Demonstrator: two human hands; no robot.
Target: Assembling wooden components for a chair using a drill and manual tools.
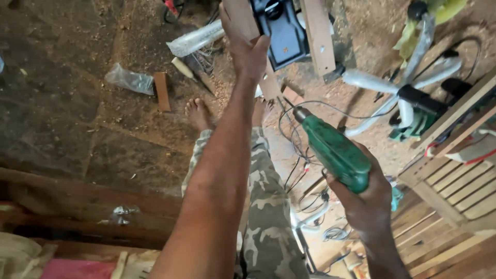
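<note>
Green plastic electric drill point(335, 152) sits clenched in the right hand point(368, 204); the left hand point(247, 49) grips a narrow brown wooden strip point(268, 85), which could slip if the drill jerks.

A plastic bag point(129, 79) and small wooden block point(162, 91) lie on the sawdust-strewn floor point(77, 129)

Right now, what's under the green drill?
Below the green drill, held in the right hand, thin black cables loop over the sawdust floor. The hand covers the drill's handle and whatever lies directly beneath it.
</note>
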